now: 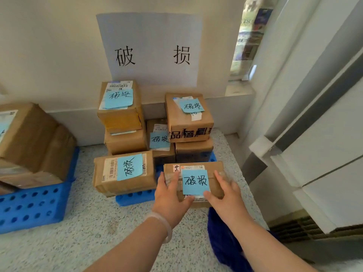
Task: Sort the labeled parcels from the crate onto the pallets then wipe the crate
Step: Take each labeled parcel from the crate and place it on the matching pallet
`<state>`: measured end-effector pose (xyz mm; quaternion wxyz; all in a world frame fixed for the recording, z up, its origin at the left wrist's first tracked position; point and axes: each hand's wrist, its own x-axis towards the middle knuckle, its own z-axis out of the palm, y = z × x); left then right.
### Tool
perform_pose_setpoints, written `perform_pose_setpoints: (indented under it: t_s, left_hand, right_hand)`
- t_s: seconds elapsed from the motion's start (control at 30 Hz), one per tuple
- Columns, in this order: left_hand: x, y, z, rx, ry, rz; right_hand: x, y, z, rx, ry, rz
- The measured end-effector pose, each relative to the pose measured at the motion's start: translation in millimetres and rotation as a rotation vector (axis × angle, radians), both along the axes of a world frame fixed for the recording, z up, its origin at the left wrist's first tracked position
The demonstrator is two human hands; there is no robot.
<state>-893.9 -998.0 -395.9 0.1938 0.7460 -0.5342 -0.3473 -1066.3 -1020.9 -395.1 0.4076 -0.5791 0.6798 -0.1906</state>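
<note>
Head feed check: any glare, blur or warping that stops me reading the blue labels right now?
Head view: soft, even light, no glare on the held parcel; its blue note reads sharp; wide-angle warping bends the blue pallet at left and slants the wall panels at right; the window poster is washed out and soft.

Bright even daylight, soft shadows, wide-angle edge bending, slight blur

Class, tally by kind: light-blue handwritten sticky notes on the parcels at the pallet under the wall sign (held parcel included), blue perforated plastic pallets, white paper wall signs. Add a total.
Light-blue handwritten sticky notes: 5
Blue perforated plastic pallets: 2
White paper wall sign: 1
Total: 8
</note>
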Motion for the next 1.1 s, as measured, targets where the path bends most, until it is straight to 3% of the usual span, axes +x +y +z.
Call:
perform_pose_setpoints:
  t_s: [0.23, 0.43, 0.6, 0.7, 0.87, 1.1]
  left_hand:
    - [-9.6, -13.3, -19.3, 0.101, -0.097, 0.029]
    - [-9.6, -23.7, -22.1, 0.002, -0.210, 0.014]
    - [-9.0, -0.4, -33.1, -0.179, -0.457, -0.195]
    - [-9.2, 16.9, -43.1, -0.170, -0.492, -0.312]
    - [-4.7, 11.0, -48.8, -0.129, -0.572, -0.375]
    - [-4.5, -0.5, -25.2, -0.026, -0.602, -0.419]
  right_hand:
    - [0.3, -18.8, -23.3, -0.054, 0.025, 0.076]
    - [5.1, -34.2, -24.9, -0.073, 0.191, 0.147]
    - [-2.8, -15.1, -27.2, -0.353, 0.462, 0.294]
    - [-2.6, 2.7, -42.2, -0.475, 0.528, 0.429]
    - [3.2, -3.1, -54.6, -0.438, 0.634, 0.526]
    - [2.8, -13.0, -46.8, -0.388, 0.641, 0.571]
